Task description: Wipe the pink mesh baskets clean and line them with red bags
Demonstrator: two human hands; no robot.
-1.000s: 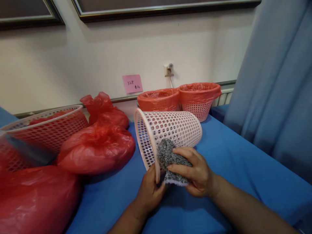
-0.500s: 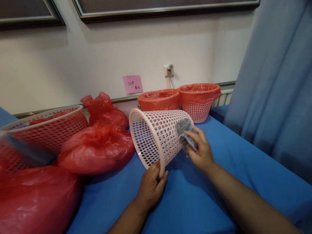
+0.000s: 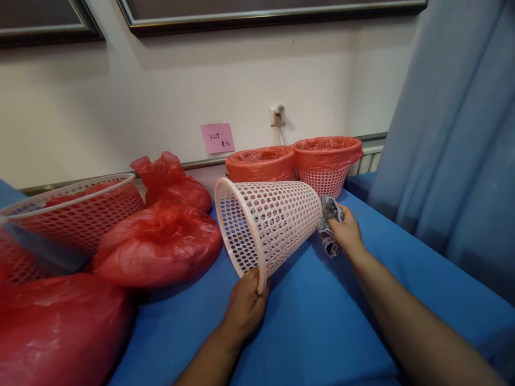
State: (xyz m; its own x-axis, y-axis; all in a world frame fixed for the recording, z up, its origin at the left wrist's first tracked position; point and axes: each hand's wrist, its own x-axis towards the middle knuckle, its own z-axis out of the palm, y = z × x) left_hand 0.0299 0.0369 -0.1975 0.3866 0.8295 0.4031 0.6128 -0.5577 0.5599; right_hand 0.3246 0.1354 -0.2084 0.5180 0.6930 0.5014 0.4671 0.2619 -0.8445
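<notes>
We see 2 forearms, both bare from the wrist to the lower edge of the view; we cannot tell whether sleeves are worn further up. The left hand (image 3: 243,305) and the right hand (image 3: 346,233) are bare as well, ungloved, and we see mostly their backs and knuckles.

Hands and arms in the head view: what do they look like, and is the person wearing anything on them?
Both are bare. The left hand and the right hand wear no gloves, and no ring shows. The left forearm and the right forearm carry no sleeve, watch or bracelet down to the picture's edge; higher up is out of view.
</notes>
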